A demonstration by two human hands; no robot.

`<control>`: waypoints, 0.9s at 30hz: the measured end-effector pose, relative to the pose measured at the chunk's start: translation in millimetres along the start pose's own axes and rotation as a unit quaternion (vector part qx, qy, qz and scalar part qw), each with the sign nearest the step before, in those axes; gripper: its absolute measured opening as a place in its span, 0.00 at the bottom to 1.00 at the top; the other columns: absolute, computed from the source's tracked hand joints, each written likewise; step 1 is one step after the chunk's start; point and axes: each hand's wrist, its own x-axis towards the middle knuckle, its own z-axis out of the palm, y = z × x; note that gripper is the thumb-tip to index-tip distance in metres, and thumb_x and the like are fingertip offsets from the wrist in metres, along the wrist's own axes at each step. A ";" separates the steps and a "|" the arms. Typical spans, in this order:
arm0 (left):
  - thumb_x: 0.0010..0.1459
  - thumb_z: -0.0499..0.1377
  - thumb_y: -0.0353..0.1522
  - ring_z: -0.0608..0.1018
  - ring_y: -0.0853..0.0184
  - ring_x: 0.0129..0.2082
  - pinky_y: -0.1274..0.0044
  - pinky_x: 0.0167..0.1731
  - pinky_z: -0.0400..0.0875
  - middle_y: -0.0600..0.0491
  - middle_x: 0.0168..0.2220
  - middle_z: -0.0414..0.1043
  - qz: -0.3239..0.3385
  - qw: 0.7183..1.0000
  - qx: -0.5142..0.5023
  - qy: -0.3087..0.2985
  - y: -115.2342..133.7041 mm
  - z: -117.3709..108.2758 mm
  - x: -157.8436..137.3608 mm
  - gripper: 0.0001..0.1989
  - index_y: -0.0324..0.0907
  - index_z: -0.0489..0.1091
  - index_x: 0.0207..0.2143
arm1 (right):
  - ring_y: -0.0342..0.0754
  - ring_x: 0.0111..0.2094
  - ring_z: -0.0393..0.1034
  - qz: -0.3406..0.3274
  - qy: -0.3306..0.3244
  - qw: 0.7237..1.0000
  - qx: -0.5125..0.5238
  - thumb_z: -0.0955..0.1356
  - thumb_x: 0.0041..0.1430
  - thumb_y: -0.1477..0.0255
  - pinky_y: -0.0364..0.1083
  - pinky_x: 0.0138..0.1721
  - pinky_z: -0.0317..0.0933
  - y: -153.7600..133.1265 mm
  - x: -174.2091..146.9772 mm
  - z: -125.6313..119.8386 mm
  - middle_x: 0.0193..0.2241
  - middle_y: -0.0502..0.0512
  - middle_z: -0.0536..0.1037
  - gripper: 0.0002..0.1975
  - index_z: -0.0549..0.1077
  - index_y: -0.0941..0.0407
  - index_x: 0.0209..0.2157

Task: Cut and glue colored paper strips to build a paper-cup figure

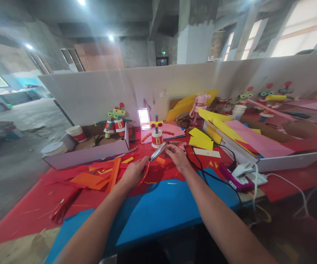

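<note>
Red-handled scissors [157,151]: were held over the desk [12,227], back from its near edge, before the cup figure [157,140].
Left hand [135,171]: was clamped on the scissors.
Right hand [177,157]: touched or nearly touched the blade tips; its grip was unclear.
Cutting: seemed in hand.
Next snip: called for steady fingers.

Ceiling lamps [111,37] glare — edges look blurred, stretched.

The left grip [136,169] hides part of the scissors [156,153]; whatever the right grip [177,156] may hold by the blades is too small to tell. Beyond both grips, pixelation masks a bright patch [143,117]; far right of them, toy figures [265,94] are blurred.
</note>
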 end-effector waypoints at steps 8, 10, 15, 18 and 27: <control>0.57 0.50 0.27 0.77 0.63 0.34 0.78 0.32 0.64 0.48 0.35 0.75 -0.001 1.000 -0.008 0.005 -0.1 1.2 0.7 0.19 0.42 0.63 0.52 | 0.46 0.27 0.73 -0.001 -0.005 1.000 0.008 0.73 0.43 0.60 0.48 0.37 0.69 4.0 1.9 -2.5 0.26 0.49 0.78 0.14 0.73 0.54 0.28; 0.57 0.50 0.27 0.77 0.63 0.33 0.78 0.31 0.64 0.48 0.34 0.75 0.000 1.000 -0.006 0.006 -0.3 1.6 0.8 0.19 0.42 0.63 0.51 | 0.46 0.27 0.72 -0.002 -0.003 1.000 0.007 0.73 0.43 0.61 0.48 0.36 0.70 4.4 2.2 -3.0 0.26 0.50 0.77 0.13 0.73 0.54 0.28; 0.58 0.49 0.27 0.77 0.63 0.32 0.78 0.30 0.63 0.47 0.34 0.75 0.003 1.000 -0.003 0.006 -1.1 2.4 0.9 0.18 0.41 0.63 0.51 | 0.46 0.26 0.72 -0.008 0.004 1.000 -0.005 0.73 0.44 0.61 0.48 0.35 0.69 5.8 3.1 -3.9 0.25 0.50 0.77 0.12 0.72 0.54 0.27; 0.58 0.49 0.26 0.77 0.63 0.32 0.78 0.30 0.63 0.47 0.34 0.75 0.007 1.000 -0.006 0.005 -2.2 3.3 1.1 0.19 0.41 0.63 0.52 | 0.46 0.27 0.72 -0.010 0.002 1.000 -0.013 0.72 0.45 0.61 0.48 0.36 0.69 6.3 3.1 -4.3 0.25 0.50 0.77 0.12 0.72 0.54 0.28; 0.57 0.48 0.26 0.76 0.63 0.31 0.78 0.30 0.63 0.47 0.33 0.74 0.013 1.000 -0.007 0.011 -4.8 5.4 1.4 0.18 0.41 0.63 0.51 | 0.45 0.27 0.72 -0.012 0.013 1.000 -0.006 0.72 0.44 0.62 0.48 0.36 0.69 6.7 4.1 -4.6 0.27 0.50 0.77 0.12 0.72 0.55 0.28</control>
